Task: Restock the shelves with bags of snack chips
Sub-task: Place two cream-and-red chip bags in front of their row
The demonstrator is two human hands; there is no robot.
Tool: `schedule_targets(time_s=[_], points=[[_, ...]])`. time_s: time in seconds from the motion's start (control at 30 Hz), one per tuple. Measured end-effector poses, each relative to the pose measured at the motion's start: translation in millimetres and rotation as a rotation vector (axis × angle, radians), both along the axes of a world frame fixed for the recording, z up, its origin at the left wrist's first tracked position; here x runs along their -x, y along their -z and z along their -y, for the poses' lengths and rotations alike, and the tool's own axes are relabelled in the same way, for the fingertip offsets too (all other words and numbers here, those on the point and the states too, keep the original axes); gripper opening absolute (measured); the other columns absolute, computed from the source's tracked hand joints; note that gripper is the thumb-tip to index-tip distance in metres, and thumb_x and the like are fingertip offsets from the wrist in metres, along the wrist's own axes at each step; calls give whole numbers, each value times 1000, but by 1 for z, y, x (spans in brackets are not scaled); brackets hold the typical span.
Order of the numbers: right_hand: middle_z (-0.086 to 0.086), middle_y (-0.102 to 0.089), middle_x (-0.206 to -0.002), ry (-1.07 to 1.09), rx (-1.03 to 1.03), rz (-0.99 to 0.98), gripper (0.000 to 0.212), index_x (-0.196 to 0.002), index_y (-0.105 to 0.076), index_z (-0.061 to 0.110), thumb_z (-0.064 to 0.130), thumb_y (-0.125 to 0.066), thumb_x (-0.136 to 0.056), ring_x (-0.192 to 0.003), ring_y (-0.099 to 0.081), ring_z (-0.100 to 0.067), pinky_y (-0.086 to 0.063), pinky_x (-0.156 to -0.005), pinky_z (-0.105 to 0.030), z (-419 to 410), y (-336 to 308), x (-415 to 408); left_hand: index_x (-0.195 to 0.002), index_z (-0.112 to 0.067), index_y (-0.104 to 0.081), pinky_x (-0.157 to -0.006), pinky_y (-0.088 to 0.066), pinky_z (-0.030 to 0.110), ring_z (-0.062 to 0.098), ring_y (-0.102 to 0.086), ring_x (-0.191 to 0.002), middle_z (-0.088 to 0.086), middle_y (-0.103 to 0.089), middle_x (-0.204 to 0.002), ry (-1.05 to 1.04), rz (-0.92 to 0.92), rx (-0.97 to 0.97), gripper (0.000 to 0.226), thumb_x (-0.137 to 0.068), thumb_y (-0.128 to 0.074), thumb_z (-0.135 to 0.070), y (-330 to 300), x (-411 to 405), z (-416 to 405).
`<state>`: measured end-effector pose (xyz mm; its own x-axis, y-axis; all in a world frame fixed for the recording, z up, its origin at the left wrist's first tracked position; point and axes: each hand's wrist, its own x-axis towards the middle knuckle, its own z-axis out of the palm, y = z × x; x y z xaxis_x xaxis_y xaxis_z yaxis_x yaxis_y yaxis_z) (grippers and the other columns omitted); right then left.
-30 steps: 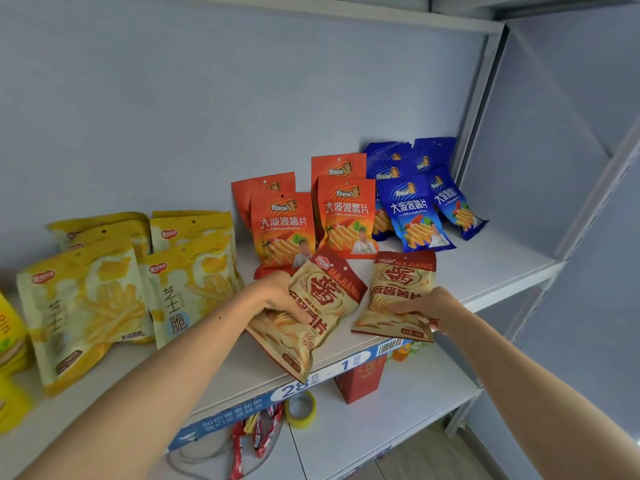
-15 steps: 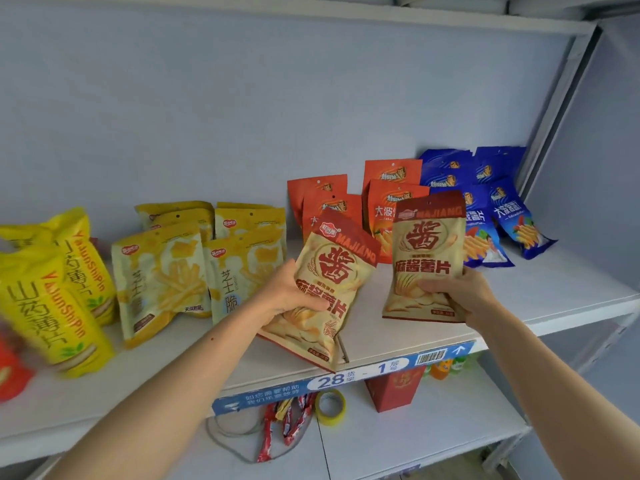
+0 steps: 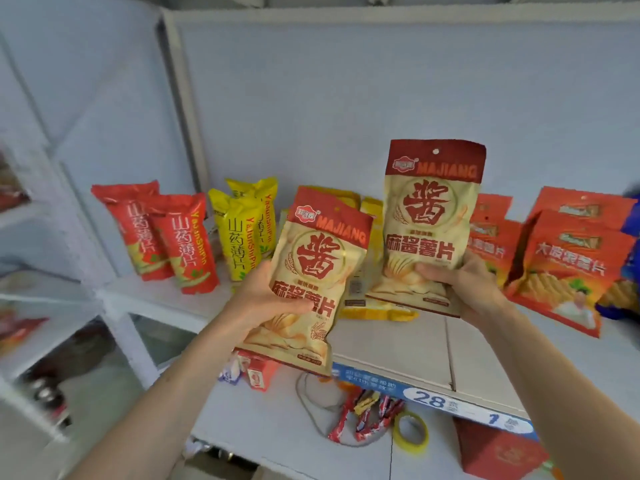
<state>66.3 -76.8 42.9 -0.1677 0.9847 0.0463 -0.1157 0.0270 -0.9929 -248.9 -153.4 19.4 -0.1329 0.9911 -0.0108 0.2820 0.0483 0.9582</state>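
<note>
From the head camera, the left hand [image 3: 263,303] grips one beige MAJIANG bag [image 3: 313,278] by its lower half, thumb across the front, and the right hand [image 3: 467,285] grips a second MAJIANG bag [image 3: 429,223] the same way, held a little higher. Both bags are upright, off the shelf [image 3: 391,344] and above its front edge, so neither is stocked yet. Beyond the left hand stand red bags [image 3: 166,237] and yellow bags [image 3: 242,230], already in place; beyond the right hand lean orange bags [image 3: 568,268], also shelved. More yellow packs sit behind and between the two held bags. Judging by this, much of the row is filled, and these two bags are left to set down, probably on the bare shelf front between the hands.
</note>
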Motion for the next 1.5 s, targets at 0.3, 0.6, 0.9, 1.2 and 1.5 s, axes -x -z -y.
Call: schedule_targets(time_s=[0.3,0.6,0.9,1.2,1.5], points=[[-12,-77,-102,-408,-147,-70,60,-100,-73,7,11,-89,-43,-92,-75,-26,-60,-75,-35,19,-26,170,-119,-25,-57,-88,-57,51,19,-73,-100,-2,-76,-108,-331,88,-49,84,-46,-98,-26,-8,114,125],[-6,-78,-95,-697,-144,-66,41,-101,-70,7,-14,-75,-66,-86,-76,-21,-62,-72,-32,82,-29,371,-120,-24,-58,-84,-59,51,19,-73,-98,-1,-76,-108,-601,46,-31,87,-43,-99,-33,0,270,227],[-13,-76,-105,-854,-78,-45,60,-110,-69,1,4,-85,-52,-97,-73,-32,-60,-81,-43,147,-16,570,-117,-27,-56,-73,-62,38,13,-75,-88,-6,-76,-101,-781,15,33,73,-55,-95,-23,4,440,307],[-10,-77,-102,-924,-54,56,55,-110,-68,5,0,-86,-57,-92,-75,-30,-59,-83,-48,154,-3,743,-118,-23,-55,-52,-56,22,7,-75,-75,-6,-75,-97,-931,43,61,66,-62,-91,-16,19,583,325],[-8,-78,-99,-1007,-70,74,43,-104,-70,8,-7,-83,-66,-91,-75,-29,-60,-80,-45,137,-1,924,-114,-24,-55,-65,-61,35,14,-74,-83,-5,-74,-97,-1067,73,68,62,-63,-89,-16,9,723,328]])
